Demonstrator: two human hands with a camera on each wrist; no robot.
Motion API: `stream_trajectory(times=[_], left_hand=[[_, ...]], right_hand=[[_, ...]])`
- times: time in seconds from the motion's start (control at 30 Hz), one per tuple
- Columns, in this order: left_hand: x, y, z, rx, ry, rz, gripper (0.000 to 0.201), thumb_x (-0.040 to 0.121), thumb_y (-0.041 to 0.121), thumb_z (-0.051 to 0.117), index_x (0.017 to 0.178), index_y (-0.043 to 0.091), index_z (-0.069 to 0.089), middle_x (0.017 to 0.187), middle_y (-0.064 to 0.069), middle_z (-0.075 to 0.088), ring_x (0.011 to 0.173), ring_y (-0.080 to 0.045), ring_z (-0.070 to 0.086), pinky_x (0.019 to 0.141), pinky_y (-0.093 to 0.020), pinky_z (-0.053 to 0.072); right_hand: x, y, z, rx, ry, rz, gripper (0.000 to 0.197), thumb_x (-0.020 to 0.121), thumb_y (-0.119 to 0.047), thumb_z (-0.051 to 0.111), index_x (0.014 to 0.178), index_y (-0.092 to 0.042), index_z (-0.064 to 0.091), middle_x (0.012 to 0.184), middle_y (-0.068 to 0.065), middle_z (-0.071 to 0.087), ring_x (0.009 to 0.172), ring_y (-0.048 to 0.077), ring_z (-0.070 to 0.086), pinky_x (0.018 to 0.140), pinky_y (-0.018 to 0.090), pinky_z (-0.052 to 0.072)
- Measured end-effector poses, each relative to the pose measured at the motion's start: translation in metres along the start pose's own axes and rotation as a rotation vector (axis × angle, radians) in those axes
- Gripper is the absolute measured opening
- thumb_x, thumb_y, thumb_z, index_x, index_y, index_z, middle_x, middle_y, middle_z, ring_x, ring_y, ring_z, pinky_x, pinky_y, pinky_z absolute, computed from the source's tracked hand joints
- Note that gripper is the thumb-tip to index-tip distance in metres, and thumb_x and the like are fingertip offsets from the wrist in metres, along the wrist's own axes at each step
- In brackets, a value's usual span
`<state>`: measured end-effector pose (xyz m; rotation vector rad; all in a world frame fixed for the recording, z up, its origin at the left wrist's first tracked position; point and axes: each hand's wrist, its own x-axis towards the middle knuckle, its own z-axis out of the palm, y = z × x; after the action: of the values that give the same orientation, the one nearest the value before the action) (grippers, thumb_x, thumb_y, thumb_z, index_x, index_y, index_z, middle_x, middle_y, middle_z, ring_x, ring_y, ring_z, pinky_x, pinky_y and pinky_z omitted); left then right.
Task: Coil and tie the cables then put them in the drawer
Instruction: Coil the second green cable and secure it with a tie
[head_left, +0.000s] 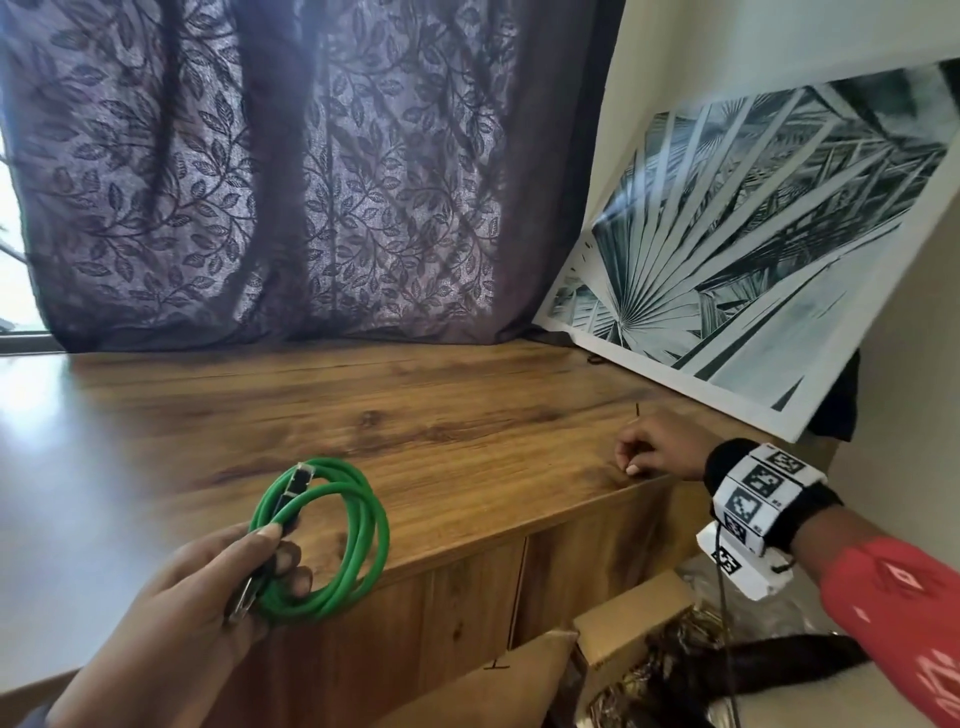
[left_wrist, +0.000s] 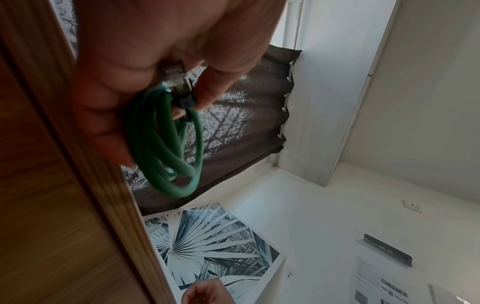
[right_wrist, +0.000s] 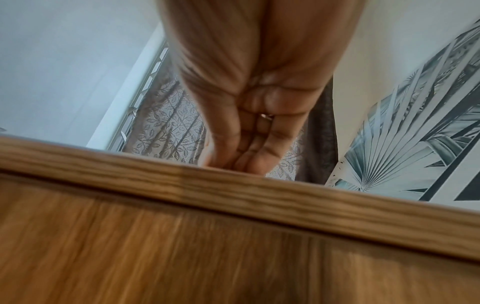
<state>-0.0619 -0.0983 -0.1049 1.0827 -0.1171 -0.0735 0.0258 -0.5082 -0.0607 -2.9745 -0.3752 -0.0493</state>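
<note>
Left hand: my left hand (head_left: 176, 597) curls round one coiled green cable (head_left: 337, 540), thumb pinching the bundle beside a metal plug (head_left: 300, 477); a second plug pokes out under my fingers
Cable place: held in the air just over the front edge of the wooden cabinet top (head_left: 415, 415), not resting on it
Right hand: my right hand (head_left: 657, 449) sits at the cabinet's front edge near the right end, fingers bent down onto the wood; I cannot tell whether they pinch anything
Edges: a canvas picture (head_left: 753, 249) leans at the right end, the curtain (head_left: 285, 171) hangs along the back
Open room: bare wood lies between my hands
Count: one cable, two plugs, two cabinet doors seen, one open cardboard box (head_left: 634, 623) below right
</note>
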Motion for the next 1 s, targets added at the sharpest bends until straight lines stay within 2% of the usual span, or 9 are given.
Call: stream_trajectory(times=[0.1, 0.2, 0.33, 0.4, 0.43, 0.5, 0.53, 0.77, 1.0], left_hand=[[-0.003, -0.001, 0.003, 0.002, 0.004, -0.008, 0.071, 0.025, 0.031, 0.091, 0.080, -0.008, 0.066, 0.048, -0.006, 0.050, 0.041, -0.020, 0.054, 0.038, -0.026, 0.047], [-0.006, 0.002, 0.006, -0.009, 0.025, -0.004, 0.095, 0.000, 0.036, 0.091, 0.079, -0.007, 0.062, 0.049, -0.008, 0.049, 0.042, -0.021, 0.054, 0.038, -0.026, 0.047], [-0.011, 0.009, 0.008, -0.023, 0.022, 0.026, 0.104, -0.003, 0.036, 0.091, 0.084, -0.008, 0.059, 0.051, -0.009, 0.049, 0.042, -0.023, 0.054, 0.038, -0.027, 0.047], [-0.014, 0.012, 0.008, -0.011, 0.017, 0.049, 0.091, 0.015, 0.035, 0.093, 0.086, -0.009, 0.059, 0.053, -0.010, 0.049, 0.045, -0.022, 0.054, 0.039, -0.027, 0.048], [-0.015, 0.013, 0.007, -0.001, 0.014, 0.056, 0.073, 0.038, 0.031, 0.090, 0.089, -0.009, 0.058, 0.055, -0.010, 0.049, 0.047, -0.022, 0.054, 0.040, -0.025, 0.048], [-0.016, 0.014, 0.004, -0.014, 0.036, 0.074, 0.030, 0.080, 0.015, 0.060, 0.097, -0.009, 0.055, 0.058, -0.010, 0.048, 0.050, -0.021, 0.052, 0.041, -0.023, 0.048], [-0.017, 0.015, 0.001, -0.015, 0.064, 0.082, 0.021, 0.087, 0.009, 0.049, 0.098, -0.008, 0.055, 0.059, -0.010, 0.047, 0.052, -0.021, 0.051, 0.041, -0.023, 0.048], [-0.026, 0.020, 0.001, 0.020, 0.206, 0.110, 0.014, 0.093, 0.004, 0.041, 0.084, 0.001, 0.052, 0.059, -0.006, 0.043, 0.054, -0.018, 0.044, 0.040, -0.019, 0.045], [-0.031, 0.021, -0.011, 0.040, 0.246, 0.157, 0.017, 0.093, 0.005, 0.043, 0.080, 0.001, 0.052, 0.059, -0.005, 0.046, 0.050, -0.013, 0.047, 0.045, -0.024, 0.049]], right_hand=[[-0.002, -0.003, 0.003, 0.022, 0.030, -0.013, 0.045, 0.075, 0.007, 0.060, 0.059, -0.033, 0.047, 0.069, -0.012, 0.056, 0.066, 0.001, 0.051, 0.061, 0.006, 0.035], [-0.001, -0.012, 0.008, 0.070, 0.141, -0.031, 0.046, 0.079, 0.010, 0.051, 0.064, -0.033, 0.046, 0.073, -0.010, 0.056, 0.070, 0.008, 0.053, 0.067, 0.020, 0.039], [0.001, -0.051, 0.000, 0.359, 0.333, -0.111, 0.032, 0.088, 0.006, 0.046, 0.079, -0.025, 0.051, 0.071, -0.003, 0.055, 0.062, 0.007, 0.056, 0.066, 0.029, 0.048], [0.004, -0.087, -0.004, 0.542, 0.361, -0.168, 0.027, 0.090, 0.005, 0.046, 0.085, -0.021, 0.054, 0.072, 0.000, 0.051, 0.055, 0.004, 0.050, 0.057, 0.025, 0.048], [0.005, -0.106, -0.005, 0.624, 0.368, -0.188, 0.027, 0.090, 0.005, 0.047, 0.086, -0.020, 0.055, 0.072, 0.000, 0.050, 0.052, 0.003, 0.048, 0.053, 0.022, 0.048], [0.006, -0.145, -0.001, 0.825, 0.349, -0.211, 0.025, 0.087, 0.008, 0.050, 0.084, -0.016, 0.058, 0.072, 0.003, 0.053, 0.049, 0.002, 0.048, 0.049, 0.019, 0.047], [0.005, -0.165, 0.003, 0.941, 0.323, -0.225, 0.024, 0.086, 0.011, 0.051, 0.081, -0.012, 0.058, 0.069, 0.004, 0.054, 0.047, 0.002, 0.048, 0.048, 0.019, 0.047], [-0.006, -0.270, 0.042, 1.505, 0.090, -0.291, 0.023, 0.073, 0.020, 0.055, 0.082, -0.001, 0.061, 0.069, 0.005, 0.069, 0.061, 0.014, 0.069, 0.056, 0.021, 0.056], [-0.009, -0.314, 0.062, 1.309, 0.270, -0.257, 0.028, 0.069, 0.016, 0.067, 0.063, -0.011, 0.069, 0.086, -0.002, 0.067, 0.068, 0.015, 0.070, 0.065, 0.025, 0.058]])
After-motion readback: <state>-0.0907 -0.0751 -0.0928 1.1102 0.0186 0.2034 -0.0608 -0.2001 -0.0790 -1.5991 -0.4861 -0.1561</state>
